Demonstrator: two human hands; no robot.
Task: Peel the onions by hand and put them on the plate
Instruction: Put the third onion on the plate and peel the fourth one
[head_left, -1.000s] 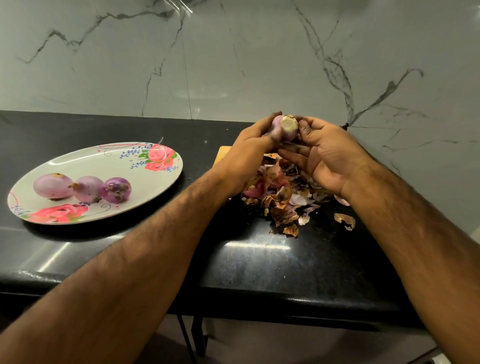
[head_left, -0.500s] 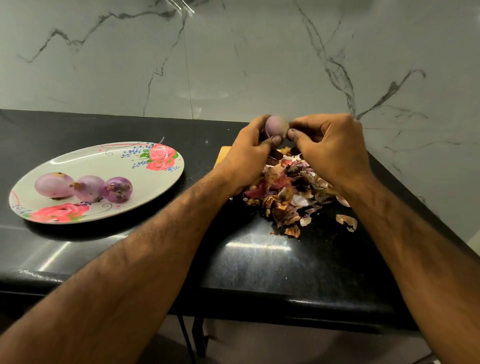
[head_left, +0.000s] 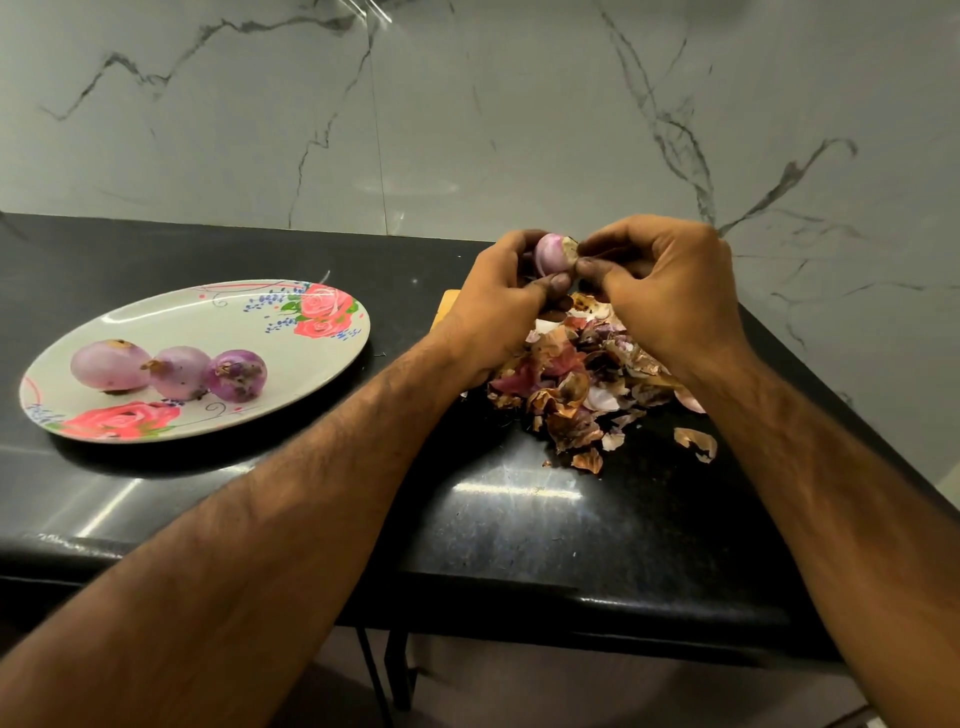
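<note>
Grips onion (head_left: 551, 255) in curled left hand (head_left: 498, 306) above peel pile (head_left: 576, 384) so scraps fall there; pinches loose dry skin (head_left: 570, 245) with right hand (head_left: 670, 291).

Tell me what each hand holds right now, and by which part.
The left hand grips an onion round its rounded body. The right hand pinches the brown papery end of that same onion between thumb and fingertips.
</note>
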